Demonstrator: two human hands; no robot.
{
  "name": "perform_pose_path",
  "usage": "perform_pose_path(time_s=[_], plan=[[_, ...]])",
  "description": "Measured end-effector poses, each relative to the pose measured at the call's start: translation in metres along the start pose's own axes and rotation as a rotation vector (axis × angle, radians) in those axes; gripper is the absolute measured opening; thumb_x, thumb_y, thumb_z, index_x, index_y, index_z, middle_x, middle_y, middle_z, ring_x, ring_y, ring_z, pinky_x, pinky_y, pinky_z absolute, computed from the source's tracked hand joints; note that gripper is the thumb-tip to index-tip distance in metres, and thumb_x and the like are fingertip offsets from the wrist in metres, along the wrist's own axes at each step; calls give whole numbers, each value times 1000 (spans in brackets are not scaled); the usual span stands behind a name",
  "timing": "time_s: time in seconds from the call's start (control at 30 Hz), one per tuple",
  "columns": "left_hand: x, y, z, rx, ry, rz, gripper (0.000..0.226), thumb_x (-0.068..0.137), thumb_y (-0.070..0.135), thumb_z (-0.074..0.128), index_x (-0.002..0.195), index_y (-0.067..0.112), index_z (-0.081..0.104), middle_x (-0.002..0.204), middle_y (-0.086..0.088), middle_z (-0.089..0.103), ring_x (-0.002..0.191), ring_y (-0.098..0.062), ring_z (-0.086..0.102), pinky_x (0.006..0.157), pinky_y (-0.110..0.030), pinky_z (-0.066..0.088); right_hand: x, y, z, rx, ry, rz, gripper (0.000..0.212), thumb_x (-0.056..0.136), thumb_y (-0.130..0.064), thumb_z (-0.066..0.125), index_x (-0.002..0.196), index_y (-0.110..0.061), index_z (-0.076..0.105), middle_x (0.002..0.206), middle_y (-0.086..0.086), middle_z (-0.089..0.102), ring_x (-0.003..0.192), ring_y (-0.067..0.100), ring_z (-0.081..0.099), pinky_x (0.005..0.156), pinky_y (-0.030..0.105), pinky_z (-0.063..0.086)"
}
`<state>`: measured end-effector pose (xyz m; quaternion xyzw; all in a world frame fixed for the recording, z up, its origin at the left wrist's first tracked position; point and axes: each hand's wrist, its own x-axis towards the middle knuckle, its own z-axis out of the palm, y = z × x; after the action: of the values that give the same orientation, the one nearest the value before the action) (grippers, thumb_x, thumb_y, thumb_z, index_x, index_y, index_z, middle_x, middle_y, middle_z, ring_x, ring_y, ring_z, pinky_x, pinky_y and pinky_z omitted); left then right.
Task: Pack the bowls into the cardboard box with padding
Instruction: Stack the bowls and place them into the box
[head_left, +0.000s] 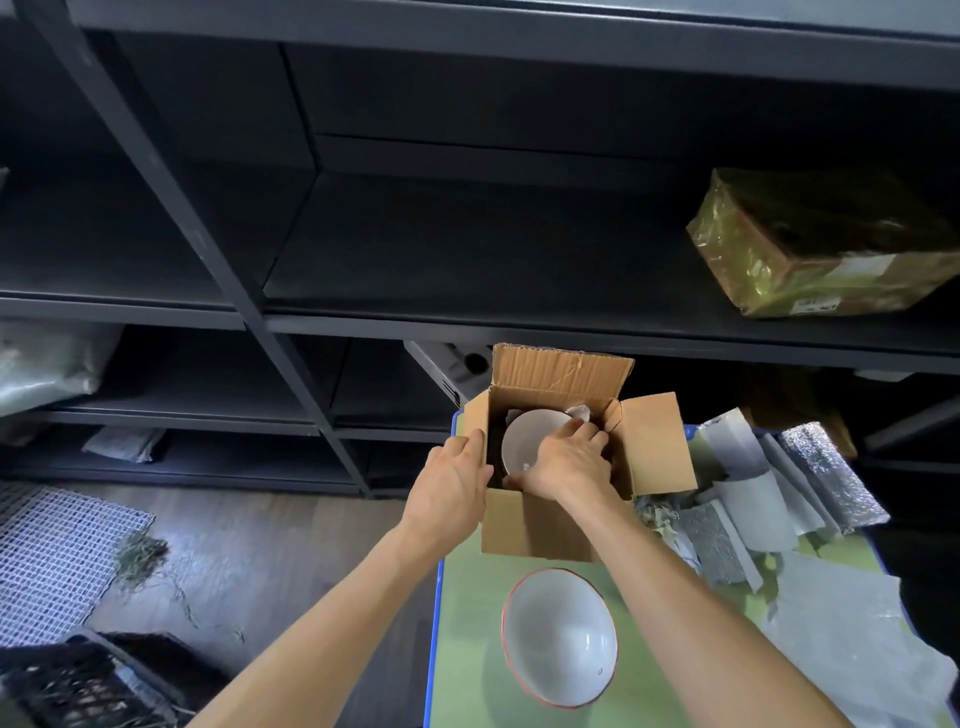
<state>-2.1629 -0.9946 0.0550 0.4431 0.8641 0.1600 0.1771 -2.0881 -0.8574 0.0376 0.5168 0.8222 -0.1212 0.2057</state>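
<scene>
A brown cardboard box (540, 525) stands with its flaps open at the far left corner of the green table with a blue edge (467, 623). Inside the box lies a white round ceramic bowl (527, 434). The right hand (566, 462) grips this bowl, with the fingers curled over its far right rim and the thumb at the near rim. The left hand (452, 488) holds the left wall of the box, thumb at the inner side and fingers outside. A second white bowl with a red rim (558, 634) stands upright near the front left edge. Silver foil padding sheets (737, 499) lie along the right edge.
</scene>
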Motion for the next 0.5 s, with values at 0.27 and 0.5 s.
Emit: perform_pose_path(time_s=[0.27, 0.5], plan=[[4, -2, 3, 36, -36, -5, 44, 107, 31, 37, 147, 13, 37, 133, -6, 51, 105, -19, 52, 84, -28, 47, 0, 5, -1, -29, 21, -25, 139, 61, -81, 69, 153, 3, 8, 153, 18, 21, 136, 36, 25, 101, 40, 42], [1, 1, -1, -6, -14, -33, 43, 106, 33, 40, 144, 14, 36, 120, -7, 55, 97, -21, 57, 79, -31, 51, -5, 8, -4, 47, 13, -15, 143, 57, -84, 70, 154, -1, 6, 151, 15, 22, 137, 34, 25, 101, 40, 41]])
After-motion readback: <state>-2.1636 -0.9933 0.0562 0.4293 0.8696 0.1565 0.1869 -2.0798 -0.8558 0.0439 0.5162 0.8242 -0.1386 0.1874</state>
